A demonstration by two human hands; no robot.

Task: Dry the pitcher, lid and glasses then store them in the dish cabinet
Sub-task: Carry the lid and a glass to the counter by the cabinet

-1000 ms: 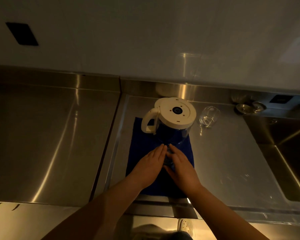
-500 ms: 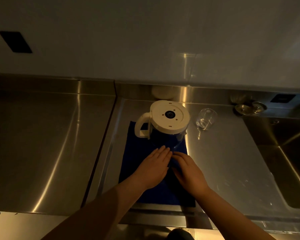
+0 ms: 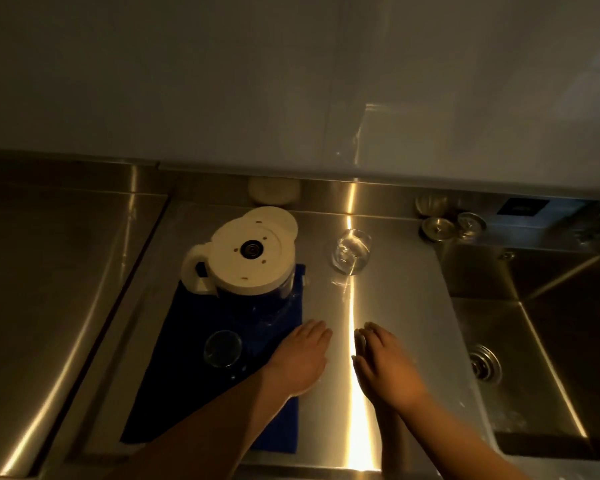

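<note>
Hands first: our left hand [image 3: 300,358] lies flat, palm down, fingers together and stretched out, at the right edge of the blue cloth [image 3: 201,382], with nothing in it. Our right hand [image 3: 385,367] lies the same way just beside it on the bare steel counter [image 3: 406,306], fingers extended, also holding nothing. Neither hand has a grip on any of the task's things.

Nearest to us is 1 glass [image 3: 222,348], which appears to stand mouth down on the cloth, just left of our left hand and apart from it. Farther back, the pitcher [image 3: 246,265] rests on the far end of the cloth with its white base facing up, so it looks inverted to drain, its handle to the left. A round white piece peeks out behind it, probably the lid [image 3: 278,218], though we cannot be sure. A 2nd glass [image 3: 350,250] sits on the bare steel to the right of the pitcher, well ahead of our right hand. The sink [image 3: 548,341] lies to the far right.

Risk, as we judge it: the counter looks wet, and clear glass is hard to read in this dim light, so a careless reach could knock either glass over. Tugging the cloth free would drag the pitcher and near glass with it. Wet hands on smooth glass may also slip while lifting.
</note>
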